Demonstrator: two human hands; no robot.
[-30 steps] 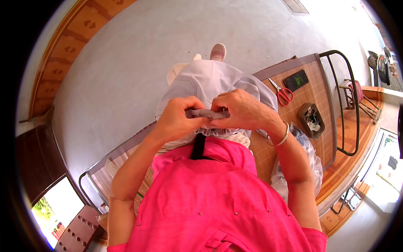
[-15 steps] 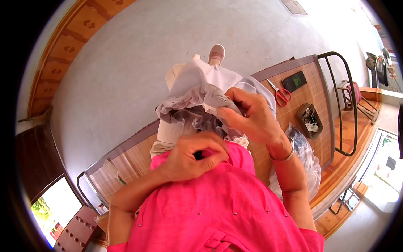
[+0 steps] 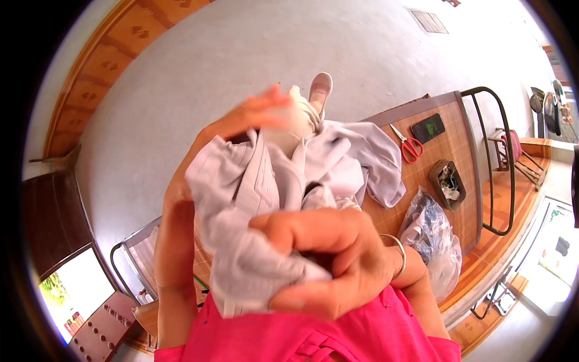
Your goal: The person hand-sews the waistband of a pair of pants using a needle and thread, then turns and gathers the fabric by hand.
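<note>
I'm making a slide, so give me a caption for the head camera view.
Right hand holding a bunched grey garment, with red-handled scissors and a phone lying nearby.

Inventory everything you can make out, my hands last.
Garment: 1, pale grey, over the lap
Scissors: 1, red-handled, on the cot
Phone: 1, black, beside the scissors
Open box: 1, dark, on the cot
Plastic bag: 1, clear, by the right forearm
Cot: 1, tan, underneath
Seat: 1, reddish, beyond the cot
Hanging items: several, dark, far right
Floor: 1, grey, ahead
Shoe: 1, pinkish, ahead
Top: 1, pink, worn
Bracelet: 1, silver, right wrist
Left hand: 1, beyond the garment
Right hand: 1, gripping the garment
</note>
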